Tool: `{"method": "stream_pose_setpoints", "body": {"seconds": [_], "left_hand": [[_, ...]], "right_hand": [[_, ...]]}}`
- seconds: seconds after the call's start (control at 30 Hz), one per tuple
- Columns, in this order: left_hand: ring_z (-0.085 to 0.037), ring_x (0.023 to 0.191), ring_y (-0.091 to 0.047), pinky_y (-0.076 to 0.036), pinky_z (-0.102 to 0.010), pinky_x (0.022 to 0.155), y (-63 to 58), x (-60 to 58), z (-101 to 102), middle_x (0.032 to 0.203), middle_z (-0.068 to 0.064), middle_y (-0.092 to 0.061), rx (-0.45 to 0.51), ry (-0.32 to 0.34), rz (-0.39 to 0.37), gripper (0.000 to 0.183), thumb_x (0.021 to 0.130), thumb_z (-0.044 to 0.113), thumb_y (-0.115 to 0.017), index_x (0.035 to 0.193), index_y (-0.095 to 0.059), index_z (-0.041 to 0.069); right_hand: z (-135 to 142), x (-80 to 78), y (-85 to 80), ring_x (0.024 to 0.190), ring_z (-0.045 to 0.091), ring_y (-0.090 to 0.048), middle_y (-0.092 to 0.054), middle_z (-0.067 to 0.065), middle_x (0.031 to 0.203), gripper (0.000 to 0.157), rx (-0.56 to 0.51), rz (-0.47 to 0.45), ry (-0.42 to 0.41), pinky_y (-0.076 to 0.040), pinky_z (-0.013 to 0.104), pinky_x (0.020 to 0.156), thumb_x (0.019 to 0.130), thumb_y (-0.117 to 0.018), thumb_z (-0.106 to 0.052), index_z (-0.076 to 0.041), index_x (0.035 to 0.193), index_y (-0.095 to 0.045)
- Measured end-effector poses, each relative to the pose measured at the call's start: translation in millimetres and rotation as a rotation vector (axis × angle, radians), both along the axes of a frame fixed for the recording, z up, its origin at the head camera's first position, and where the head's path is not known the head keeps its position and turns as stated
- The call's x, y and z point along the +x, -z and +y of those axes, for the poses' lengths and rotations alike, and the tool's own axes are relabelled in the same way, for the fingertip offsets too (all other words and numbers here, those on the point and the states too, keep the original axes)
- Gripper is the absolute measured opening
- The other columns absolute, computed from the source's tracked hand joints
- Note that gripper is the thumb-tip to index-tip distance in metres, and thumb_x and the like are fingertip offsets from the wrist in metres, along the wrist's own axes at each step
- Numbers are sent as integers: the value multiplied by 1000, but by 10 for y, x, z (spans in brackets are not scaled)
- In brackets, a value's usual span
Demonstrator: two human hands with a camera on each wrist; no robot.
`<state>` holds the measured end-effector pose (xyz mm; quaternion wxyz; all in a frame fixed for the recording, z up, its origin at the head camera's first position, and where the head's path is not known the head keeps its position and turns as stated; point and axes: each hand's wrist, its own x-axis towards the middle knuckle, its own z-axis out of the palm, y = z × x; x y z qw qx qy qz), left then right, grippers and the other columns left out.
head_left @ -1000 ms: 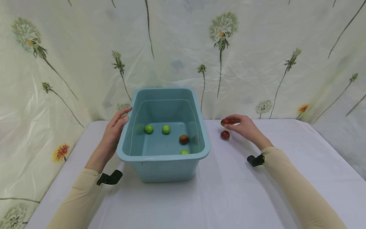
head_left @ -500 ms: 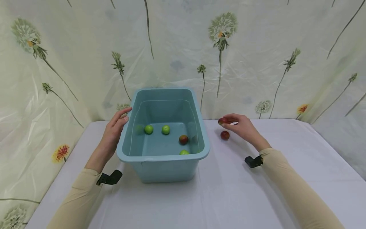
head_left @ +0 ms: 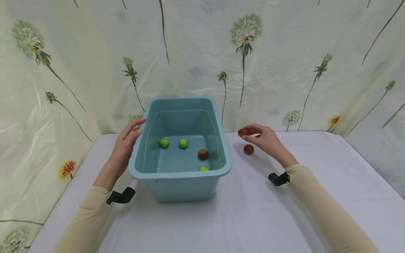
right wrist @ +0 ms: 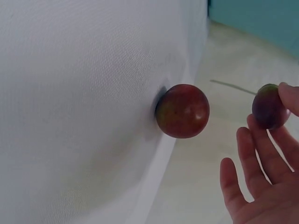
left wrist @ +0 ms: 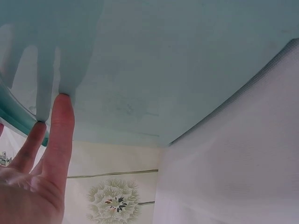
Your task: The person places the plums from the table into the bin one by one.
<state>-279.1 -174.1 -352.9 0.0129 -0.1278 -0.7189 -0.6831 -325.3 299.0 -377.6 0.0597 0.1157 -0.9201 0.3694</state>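
My right hand [head_left: 265, 139] pinches a dark red plum [head_left: 243, 132] between thumb and fingertips, above the table and right of the blue tub [head_left: 183, 174]. In the right wrist view the held plum [right wrist: 269, 108] shows a green patch at its top. A second red plum [head_left: 248, 149] lies on the table just below that hand. My left hand [head_left: 124, 144] rests its fairly straight fingers against the tub's left side; the left wrist view has two fingertips touching the wall. Inside the tub lie a reddish plum [head_left: 203, 154] and green round fruits [head_left: 183, 143].
A white cloth [head_left: 253, 214] covers the table under the tub. Behind it hangs a pale curtain [head_left: 196, 45] printed with dandelions. Black wrist cameras [head_left: 121, 196] sit on both sleeves. The tub's high walls stand between the two hands.
My right hand has moved slightly left and up, carrying the pinched plum toward the tub. The left hand, the tub and the plum on the table stay in place.
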Motion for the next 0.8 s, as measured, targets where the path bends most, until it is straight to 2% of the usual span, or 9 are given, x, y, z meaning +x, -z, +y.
{"method": "stream_pose_setpoints", "body": {"seconds": [0.27,0.53,0.7,0.8], "left_hand": [[-25,124,-47,-45,-32,91,5,-4,5,144,-8,-38,-6,-6,0,43,104,35,-45,146,-47,26],[-25,134,-36,-34,-45,102,9,-5,7,149,-5,-34,-12,-7,2,43,104,35,-45,146,-47,26],[-26,136,-34,-35,-44,101,10,-9,7,150,-6,-32,-10,-5,-4,44,104,37,-46,147,-46,26],[-27,134,-37,-39,-40,96,9,-8,7,149,-6,-34,-16,-5,-11,45,103,38,-46,147,-46,28]], "right_hand": [[-37,23,-2,108,25,-59,-66,9,118,46,-4,12,16,-47,46,91,92,-71,-37,-10,128,-62],[-82,37,-15,108,23,-59,-66,8,118,46,-29,20,15,-48,45,91,91,-71,-38,-12,128,-63],[-114,51,-28,106,22,-60,-66,6,118,45,-62,20,27,-48,43,90,90,-72,-38,-13,127,-64],[-131,62,-33,106,21,-60,-67,7,117,45,-79,25,22,-48,42,90,90,-72,-40,-14,126,-64]]}}
